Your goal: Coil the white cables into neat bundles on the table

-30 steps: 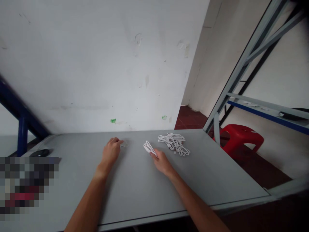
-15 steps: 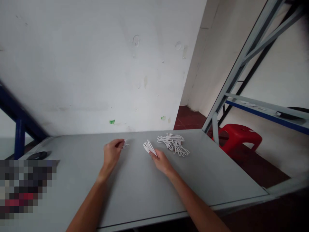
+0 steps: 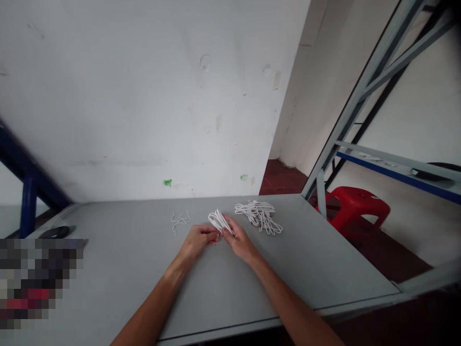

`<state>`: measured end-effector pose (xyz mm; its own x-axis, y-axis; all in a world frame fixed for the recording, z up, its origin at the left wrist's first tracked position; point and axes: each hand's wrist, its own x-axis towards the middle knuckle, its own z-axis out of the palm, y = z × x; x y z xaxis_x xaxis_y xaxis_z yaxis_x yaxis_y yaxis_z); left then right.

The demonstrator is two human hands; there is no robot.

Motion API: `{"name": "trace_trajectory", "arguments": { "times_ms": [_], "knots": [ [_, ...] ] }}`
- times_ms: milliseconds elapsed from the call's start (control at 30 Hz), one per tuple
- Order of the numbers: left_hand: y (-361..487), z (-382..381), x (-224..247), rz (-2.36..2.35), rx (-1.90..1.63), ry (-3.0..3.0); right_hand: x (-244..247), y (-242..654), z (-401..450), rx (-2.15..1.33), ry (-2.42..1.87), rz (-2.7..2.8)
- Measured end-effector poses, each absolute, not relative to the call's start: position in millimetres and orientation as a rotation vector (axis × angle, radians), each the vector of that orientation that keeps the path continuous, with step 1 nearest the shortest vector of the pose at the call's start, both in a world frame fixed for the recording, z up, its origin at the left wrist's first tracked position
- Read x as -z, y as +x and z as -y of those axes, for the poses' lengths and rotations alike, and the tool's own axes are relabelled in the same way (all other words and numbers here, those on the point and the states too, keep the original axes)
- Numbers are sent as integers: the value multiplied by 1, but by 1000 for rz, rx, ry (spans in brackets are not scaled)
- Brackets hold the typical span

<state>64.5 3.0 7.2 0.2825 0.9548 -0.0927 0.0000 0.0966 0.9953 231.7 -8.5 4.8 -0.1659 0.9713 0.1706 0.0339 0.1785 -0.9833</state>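
A coiled white cable is gripped in my right hand, its loops standing up past the fingers. My left hand has come up against the lower end of that coil with thumb and fingers pinched together. A small pale bit shows at its fingertips, too small to name. Several short, thin white ties lie scattered on the grey table, beyond my left hand. To the right of my right hand rests a pile of coiled white cables.
A black mouse-like object lies at the table's left, behind a blurred-out patch. The white wall rises at the table's back edge. Metal framing stands on the right, with a red plastic stool beyond it.
My left hand has moved right and nearer, from the thin ties to the coil in my right hand. The ties are now uncovered. My right hand has stayed nearly in place.
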Motion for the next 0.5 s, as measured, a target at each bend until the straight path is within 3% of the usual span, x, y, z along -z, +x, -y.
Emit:
{"name": "trace_trajectory", "arguments": {
  "times_ms": [233,500],
  "knots": [
    [61,-6,-3,-1083,-929,1197,-6,234,6,-1321,-971,1237],
    [63,-6,0,-970,-946,1173,-13,229,14,-1484,-1028,1373]
  ]
}}
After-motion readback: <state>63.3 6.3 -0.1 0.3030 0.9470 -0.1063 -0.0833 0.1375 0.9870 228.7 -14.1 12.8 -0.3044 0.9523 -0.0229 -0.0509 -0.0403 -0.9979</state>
